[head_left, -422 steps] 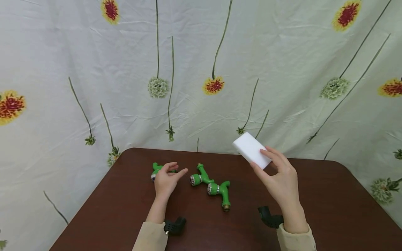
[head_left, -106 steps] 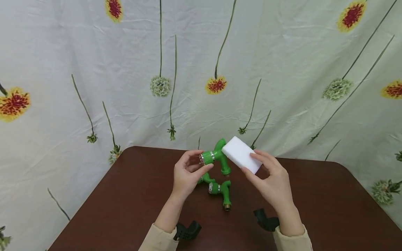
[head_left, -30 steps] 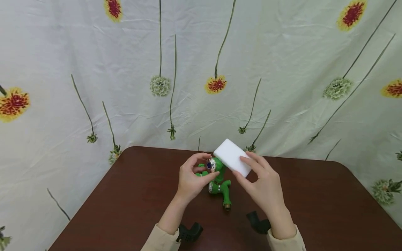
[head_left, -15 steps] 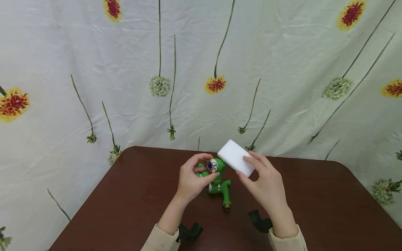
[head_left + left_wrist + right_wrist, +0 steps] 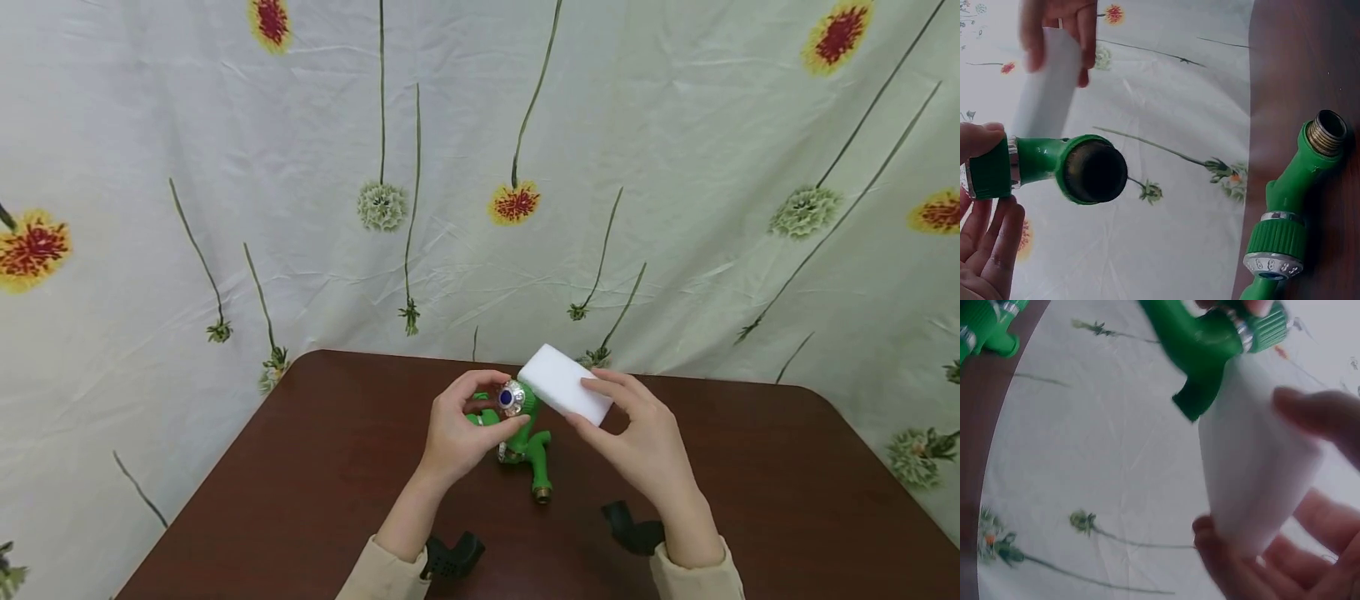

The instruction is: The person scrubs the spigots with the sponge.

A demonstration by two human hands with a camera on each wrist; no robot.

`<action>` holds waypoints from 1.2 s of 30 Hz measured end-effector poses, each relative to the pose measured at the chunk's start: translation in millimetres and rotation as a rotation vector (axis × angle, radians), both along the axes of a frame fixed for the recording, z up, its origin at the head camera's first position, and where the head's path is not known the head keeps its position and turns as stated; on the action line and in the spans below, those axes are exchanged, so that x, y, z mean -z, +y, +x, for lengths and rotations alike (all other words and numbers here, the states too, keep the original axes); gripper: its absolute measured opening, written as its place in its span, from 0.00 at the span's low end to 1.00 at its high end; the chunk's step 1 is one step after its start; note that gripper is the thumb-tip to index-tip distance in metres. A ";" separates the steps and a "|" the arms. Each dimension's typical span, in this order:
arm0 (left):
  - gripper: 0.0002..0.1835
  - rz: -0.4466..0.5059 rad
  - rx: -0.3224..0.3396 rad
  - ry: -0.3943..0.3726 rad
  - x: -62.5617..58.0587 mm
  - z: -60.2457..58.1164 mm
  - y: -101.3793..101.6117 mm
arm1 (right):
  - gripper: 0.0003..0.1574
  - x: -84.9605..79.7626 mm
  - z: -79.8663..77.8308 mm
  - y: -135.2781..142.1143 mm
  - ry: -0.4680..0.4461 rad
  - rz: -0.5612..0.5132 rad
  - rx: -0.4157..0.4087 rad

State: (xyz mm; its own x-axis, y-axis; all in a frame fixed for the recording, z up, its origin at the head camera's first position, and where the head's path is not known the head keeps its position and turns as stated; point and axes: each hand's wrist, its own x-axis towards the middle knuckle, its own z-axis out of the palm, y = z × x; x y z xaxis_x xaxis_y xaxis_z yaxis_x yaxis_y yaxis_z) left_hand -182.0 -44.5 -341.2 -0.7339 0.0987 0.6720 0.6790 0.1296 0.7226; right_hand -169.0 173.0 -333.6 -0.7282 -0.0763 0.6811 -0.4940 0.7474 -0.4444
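My left hand (image 5: 457, 433) pinches a green plastic tap (image 5: 1038, 156) by its ribbed knob, above the table. The knob's silver end with a blue centre faces the head camera. In the left wrist view the tap's dark open inlet shows. A white sponge block (image 5: 564, 385) is gripped between the thumb and fingers of my right hand (image 5: 641, 433). In the right wrist view the sponge lies against the tap's body beside the curved spout. Below the hands, a second green tap (image 5: 538, 462) with a brass thread lies on the table; a third (image 5: 482, 417) is partly hidden behind my left hand.
The dark brown table (image 5: 315, 475) has rounded far corners. Behind it hangs a pale cloth (image 5: 450, 108) printed with flowers. Black camera mounts, one on the left wrist (image 5: 455, 556) and one on the right (image 5: 632, 529), jut out over the table.
Since the earliest frame, my left hand has picked up the leftmost tap and brought it right to the sponge. Lately the tap's knob end has turned toward the head camera; the sponge has shifted slightly down.
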 end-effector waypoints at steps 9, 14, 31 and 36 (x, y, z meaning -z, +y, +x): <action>0.22 0.030 0.032 0.018 0.5 -1.2 -1.3 | 0.23 -4.5 1.1 6.5 -0.025 -0.157 0.040; 0.25 0.046 0.024 0.025 1.0 -2.0 -1.1 | 0.23 -8.0 4.2 7.0 -0.033 -0.233 -0.120; 0.25 0.048 0.006 0.013 0.5 -1.0 -0.8 | 0.26 -1.9 -0.3 1.3 0.122 -0.110 0.066; 0.25 0.033 -0.004 0.017 0.0 -0.2 -0.7 | 0.28 -2.7 4.0 -4.3 0.129 -0.101 -0.180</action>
